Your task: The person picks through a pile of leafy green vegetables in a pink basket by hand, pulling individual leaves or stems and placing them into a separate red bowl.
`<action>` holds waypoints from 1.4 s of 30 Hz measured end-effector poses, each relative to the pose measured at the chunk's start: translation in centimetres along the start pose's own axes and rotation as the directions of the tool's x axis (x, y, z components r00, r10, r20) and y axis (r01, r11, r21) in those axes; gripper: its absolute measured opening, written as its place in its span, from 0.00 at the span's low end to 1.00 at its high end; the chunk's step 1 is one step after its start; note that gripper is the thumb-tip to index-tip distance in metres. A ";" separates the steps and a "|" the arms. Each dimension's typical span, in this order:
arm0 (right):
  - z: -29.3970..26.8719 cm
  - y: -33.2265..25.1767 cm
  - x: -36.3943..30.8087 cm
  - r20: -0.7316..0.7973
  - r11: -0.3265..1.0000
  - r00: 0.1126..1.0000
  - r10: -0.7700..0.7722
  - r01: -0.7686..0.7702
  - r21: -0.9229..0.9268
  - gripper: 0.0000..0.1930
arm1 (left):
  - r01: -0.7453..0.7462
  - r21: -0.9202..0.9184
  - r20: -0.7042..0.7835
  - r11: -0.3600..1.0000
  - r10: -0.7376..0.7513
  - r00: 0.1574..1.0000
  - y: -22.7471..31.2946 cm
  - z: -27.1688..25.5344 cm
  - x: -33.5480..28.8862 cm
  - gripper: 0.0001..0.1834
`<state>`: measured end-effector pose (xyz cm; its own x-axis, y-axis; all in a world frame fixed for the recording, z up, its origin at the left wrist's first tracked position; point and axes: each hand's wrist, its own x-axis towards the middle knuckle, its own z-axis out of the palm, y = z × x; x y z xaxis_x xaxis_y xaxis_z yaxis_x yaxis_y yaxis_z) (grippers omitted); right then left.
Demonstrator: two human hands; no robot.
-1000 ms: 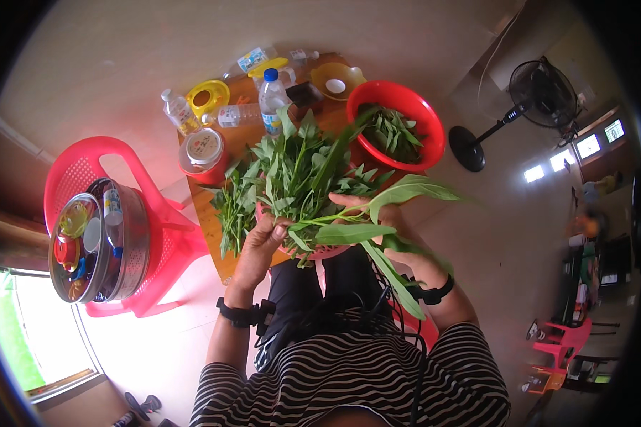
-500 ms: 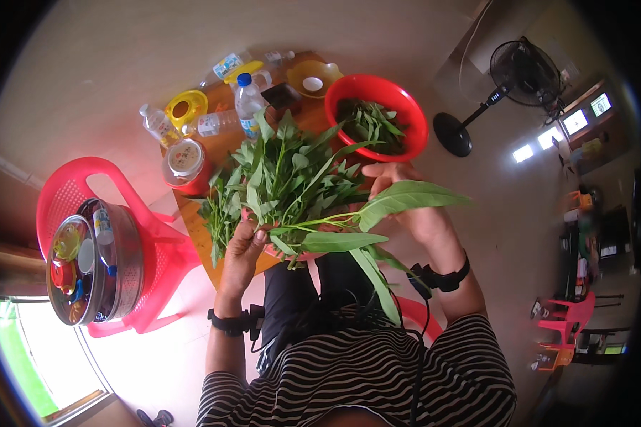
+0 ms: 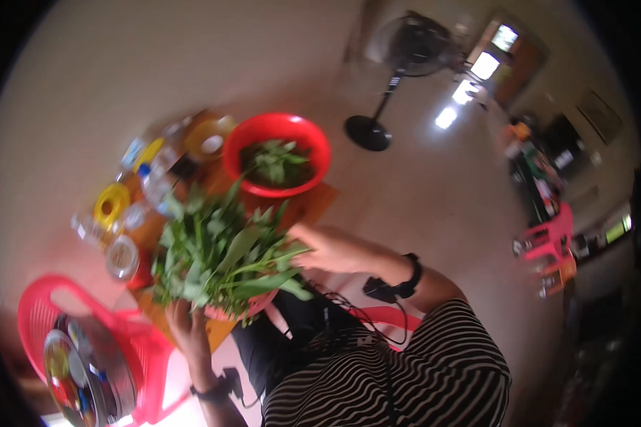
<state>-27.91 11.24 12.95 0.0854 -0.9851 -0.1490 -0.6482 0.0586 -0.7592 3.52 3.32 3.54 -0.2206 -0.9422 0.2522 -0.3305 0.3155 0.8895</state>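
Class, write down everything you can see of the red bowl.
The red bowl is round, open and glossy, and looks plastic. It stands upright on the wooden table, beyond the greens, filled only partway with green leaves. Neither left hand nor right hand touches it; whether the greens do is unclear.

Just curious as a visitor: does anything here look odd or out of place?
Only untidiness: leafy greens overhang the pink container, and plastic bottles crowd one side of the table. Nothing looks clearly spilled or damaged, though the picture is blurred.
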 end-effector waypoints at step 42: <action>0.0 3.2 1.7 -0.346 0.796 0.898 0.271 -0.007 0.606 0.12 | 0.488 -0.456 0.324 0.744 -0.372 0.870 2.4 -1.4 -0.7 0.08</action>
<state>-29.84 9.77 10.32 -0.3612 -0.9247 -0.1201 -0.0581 0.1508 -0.9869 4.13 4.54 6.05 -0.3666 -0.9003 -0.2349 0.0648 -0.2765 0.9588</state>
